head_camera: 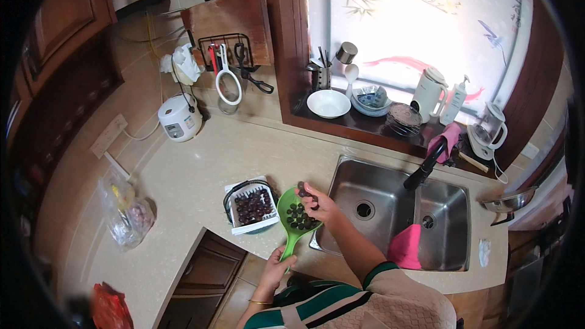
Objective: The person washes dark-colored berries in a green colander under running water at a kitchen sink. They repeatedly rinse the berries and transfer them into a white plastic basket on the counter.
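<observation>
My left hand [275,266] grips the handle of a green plastic scoop [289,241]. Dark round grapes [299,217] lie in the scoop's bowl, which sits over the counter between a basket and the sink. Above the bowl's far right rim, my right hand [322,204] holds several dark grapes [307,194] in its fingers. Left of the scoop stands a white slotted plastic basket [252,228] with more dark red grapes [253,205] inside. A dark handled container [226,201] shows partly around and beneath the basket.
Right of me is a double steel sink [352,187] with a black faucet [425,167] and a pink cloth [406,249] over its divider. A rice cooker [180,119] and a clear plastic bag [125,212] stand on the counter [201,169]. Dishes and a kettle [429,93] line the windowsill.
</observation>
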The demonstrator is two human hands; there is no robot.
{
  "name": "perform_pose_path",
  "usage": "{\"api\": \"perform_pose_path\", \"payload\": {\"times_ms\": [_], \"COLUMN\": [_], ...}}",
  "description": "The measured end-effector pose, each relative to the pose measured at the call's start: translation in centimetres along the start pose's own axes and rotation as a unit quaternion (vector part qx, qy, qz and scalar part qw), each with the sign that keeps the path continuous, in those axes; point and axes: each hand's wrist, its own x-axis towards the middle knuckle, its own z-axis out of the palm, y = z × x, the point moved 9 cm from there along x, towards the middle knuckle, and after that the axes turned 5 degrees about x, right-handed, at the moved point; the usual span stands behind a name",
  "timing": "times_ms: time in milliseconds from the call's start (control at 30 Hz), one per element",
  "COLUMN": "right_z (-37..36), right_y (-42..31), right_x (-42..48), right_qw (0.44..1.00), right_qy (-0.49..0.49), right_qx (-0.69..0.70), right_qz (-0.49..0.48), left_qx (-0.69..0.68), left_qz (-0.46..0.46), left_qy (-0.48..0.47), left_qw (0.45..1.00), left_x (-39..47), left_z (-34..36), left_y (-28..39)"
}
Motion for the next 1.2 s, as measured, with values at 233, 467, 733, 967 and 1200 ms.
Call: {"api": "perform_pose_path", "payload": {"times_ms": [233,467,733,967,1200], "right_z": [5.3,-1.9,4.2,-1.9,2.8], "right_y": [-2.9,-3.1,1.9,5.9,6.9], "right_x": [-1.1,0.0,3.4,12.1,11.2], "right_qw": [0.349,0.488,0.736,0.827,0.724], "right_qy": [0.033,0.090,0.112,0.170,0.130], "right_qx": [-0.883,-0.867,-0.666,-0.521,-0.665], "right_qz": [-0.312,-0.053,0.053,0.123,0.132], "left_qx": [0.017,0.004,-0.006,-0.004,0.042], "left_qz": [0.010,0.012,0.039,0.039,0.046], "left_qy": [-0.011,-0.020,-0.029,-0.021,-0.009], "left_qw": [1.000,1.000,0.999,0.999,0.998], "left_x": [0.4,0.1,0.0,0.3,-0.1], "left_z": [0.2,0.6,0.2,0.4,-0.1], "left_y": [-0.2,-0.4,0.0,-0.2,0.0]}}
